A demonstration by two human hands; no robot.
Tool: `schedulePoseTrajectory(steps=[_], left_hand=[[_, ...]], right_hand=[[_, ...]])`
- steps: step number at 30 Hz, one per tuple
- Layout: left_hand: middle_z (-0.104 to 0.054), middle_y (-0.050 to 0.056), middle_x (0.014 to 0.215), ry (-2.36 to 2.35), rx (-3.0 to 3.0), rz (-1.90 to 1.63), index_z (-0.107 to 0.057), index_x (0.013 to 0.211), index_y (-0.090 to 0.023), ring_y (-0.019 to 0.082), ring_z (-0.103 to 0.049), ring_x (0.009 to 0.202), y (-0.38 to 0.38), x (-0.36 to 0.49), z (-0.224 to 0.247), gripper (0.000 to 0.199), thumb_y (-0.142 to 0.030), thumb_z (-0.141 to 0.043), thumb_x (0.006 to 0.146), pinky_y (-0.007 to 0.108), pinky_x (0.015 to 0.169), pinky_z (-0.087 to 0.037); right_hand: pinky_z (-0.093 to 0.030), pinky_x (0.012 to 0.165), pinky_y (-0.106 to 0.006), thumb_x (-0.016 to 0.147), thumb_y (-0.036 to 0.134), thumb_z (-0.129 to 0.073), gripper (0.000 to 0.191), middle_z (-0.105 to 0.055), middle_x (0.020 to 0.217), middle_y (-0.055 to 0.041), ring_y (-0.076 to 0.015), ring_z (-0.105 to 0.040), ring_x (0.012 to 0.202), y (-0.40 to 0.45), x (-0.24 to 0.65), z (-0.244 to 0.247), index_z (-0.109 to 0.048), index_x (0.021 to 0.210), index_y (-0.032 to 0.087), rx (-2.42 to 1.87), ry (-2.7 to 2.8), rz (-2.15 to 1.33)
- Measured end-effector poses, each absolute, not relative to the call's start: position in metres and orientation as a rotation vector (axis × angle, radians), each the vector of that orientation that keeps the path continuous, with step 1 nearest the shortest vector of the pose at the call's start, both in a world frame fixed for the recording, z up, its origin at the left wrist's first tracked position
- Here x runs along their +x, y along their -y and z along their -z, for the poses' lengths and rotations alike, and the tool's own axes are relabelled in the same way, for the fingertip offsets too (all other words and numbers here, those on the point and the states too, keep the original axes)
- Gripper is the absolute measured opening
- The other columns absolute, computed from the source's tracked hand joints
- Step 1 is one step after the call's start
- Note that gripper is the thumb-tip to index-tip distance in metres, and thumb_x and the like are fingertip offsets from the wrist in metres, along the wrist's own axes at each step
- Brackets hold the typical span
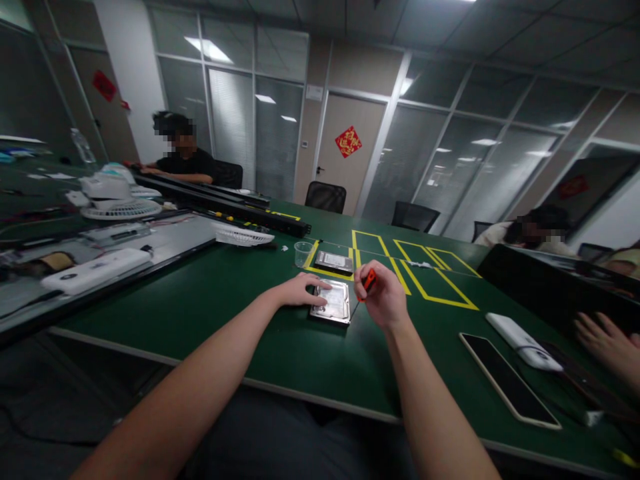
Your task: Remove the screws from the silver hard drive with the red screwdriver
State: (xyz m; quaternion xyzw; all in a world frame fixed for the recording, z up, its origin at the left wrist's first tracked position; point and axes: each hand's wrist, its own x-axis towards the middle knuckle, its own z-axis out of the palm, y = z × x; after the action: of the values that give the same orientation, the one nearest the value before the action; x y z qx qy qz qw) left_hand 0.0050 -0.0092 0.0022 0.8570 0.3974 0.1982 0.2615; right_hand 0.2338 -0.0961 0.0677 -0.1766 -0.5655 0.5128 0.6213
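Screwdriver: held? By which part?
Yes, the right hand grips the screwdriver by its orange-and-black handle. The left hand rests on the hard drive; whether it grips an edge can't be told.

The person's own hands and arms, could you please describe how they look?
The left hand and right hand are bare, ungloved, and no sleeve, watch or bracelet shows on either forearm. A thin ring would be too small to see.

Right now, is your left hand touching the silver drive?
Touching: the head view shows the left hand with its thumb and fingertips resting on top of the silver drive.
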Motion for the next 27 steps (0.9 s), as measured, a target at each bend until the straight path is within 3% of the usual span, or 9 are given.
schedulePoseTrajectory(steps=[4,9,14,20,27], left_hand=[[-0.048,0.007,0.15,-1.065,2.323,-0.53,-0.063,0.138,-0.035,0.035,-0.036,0.143,0.0118,0.0055,-0.0052,0.066,-0.062,-0.075,0.079,0.046,0.119,-0.025],[-0.049,0.006,0.15,-1.076,2.32,-0.523,-0.063,0.138,-0.035,0.036,-0.036,0.143,0.0127,0.0052,-0.0066,0.066,-0.062,-0.075,0.078,0.046,0.119,-0.026],[-0.049,0.006,0.15,-1.087,2.318,-0.513,-0.062,0.138,-0.036,0.036,-0.035,0.144,0.0118,0.005,-0.0061,0.067,-0.064,-0.074,0.079,0.047,0.118,-0.026],[-0.049,0.006,0.15,-1.072,2.323,-0.531,-0.063,0.137,-0.036,0.035,-0.036,0.143,0.0113,0.0056,-0.0043,0.065,-0.062,-0.074,0.079,0.046,0.119,-0.026],[-0.048,0.005,0.152,-1.091,2.308,-0.522,-0.063,0.137,-0.037,0.035,-0.035,0.144,0.0118,0.0063,-0.0043,0.066,-0.062,-0.075,0.078,0.046,0.119,-0.025]], right_hand=[[-0.034,0.042,-0.023,0.088,0.028,-0.062,0.017,-0.065,0.076,-0.0008,-0.0104,-0.051,0.046,0.0976,0.2322,-0.0663,-0.054,0.075,0.02,-0.405,1.317,-1.145],[-0.028,0.042,-0.021,0.091,0.031,-0.059,0.013,-0.066,0.075,0.0002,-0.0069,-0.04,0.04,0.1008,0.2307,-0.0698,-0.054,0.083,0.022,-0.408,1.306,-1.196],[-0.031,0.045,-0.024,0.094,0.037,-0.048,0.028,-0.065,0.073,-0.0042,-0.0083,-0.04,0.042,0.0994,0.2317,-0.0706,-0.061,0.078,0.018,-0.411,1.309,-1.204],[-0.036,0.045,-0.024,0.09,0.029,-0.058,0.015,-0.064,0.075,-0.0011,-0.0114,-0.052,0.049,0.0984,0.2316,-0.0672,-0.054,0.077,0.021,-0.406,1.324,-1.143],[-0.027,0.042,-0.021,0.091,0.029,-0.058,0.012,-0.065,0.073,0.0003,-0.0066,-0.039,0.04,0.1016,0.2301,-0.0709,-0.053,0.084,0.022,-0.423,1.308,-1.195]])
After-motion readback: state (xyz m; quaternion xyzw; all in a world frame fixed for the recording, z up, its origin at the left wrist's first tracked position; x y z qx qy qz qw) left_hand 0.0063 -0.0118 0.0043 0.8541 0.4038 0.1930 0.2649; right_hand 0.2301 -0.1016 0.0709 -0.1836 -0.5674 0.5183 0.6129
